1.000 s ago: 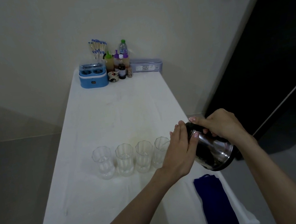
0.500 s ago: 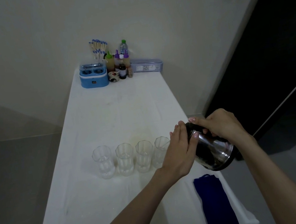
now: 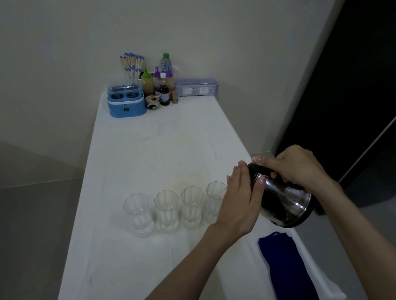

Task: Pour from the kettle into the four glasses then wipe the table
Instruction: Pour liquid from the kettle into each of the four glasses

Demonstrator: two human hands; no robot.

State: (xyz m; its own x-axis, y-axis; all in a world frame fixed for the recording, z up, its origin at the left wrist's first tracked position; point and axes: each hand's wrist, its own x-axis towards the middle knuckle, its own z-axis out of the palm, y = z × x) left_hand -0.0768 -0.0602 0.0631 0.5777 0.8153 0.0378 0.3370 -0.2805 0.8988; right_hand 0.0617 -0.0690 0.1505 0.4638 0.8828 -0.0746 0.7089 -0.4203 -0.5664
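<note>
A steel kettle (image 3: 284, 201) with a black top is tilted to the left above the table's right edge, its top towards the row of glasses. My right hand (image 3: 296, 169) grips its handle from above. My left hand (image 3: 241, 202) lies flat against the kettle's left side, fingers together, and hides part of the rightmost glass (image 3: 214, 200). Three more clear glasses (image 3: 138, 215) (image 3: 167, 211) (image 3: 192, 206) stand in the row to the left. A folded dark blue cloth (image 3: 287, 269) lies at the near right of the white table (image 3: 154, 156).
At the far end stand a blue appliance (image 3: 126, 103), several bottles (image 3: 161, 83), blue-tipped sticks (image 3: 132, 64) and a long clear box (image 3: 197, 89). A dark doorway (image 3: 361, 72) opens on the right. Grey floor lies to the left of the table.
The kettle and both hands have stayed almost still, shifted only very slightly. The glasses and cloth are unmoved.
</note>
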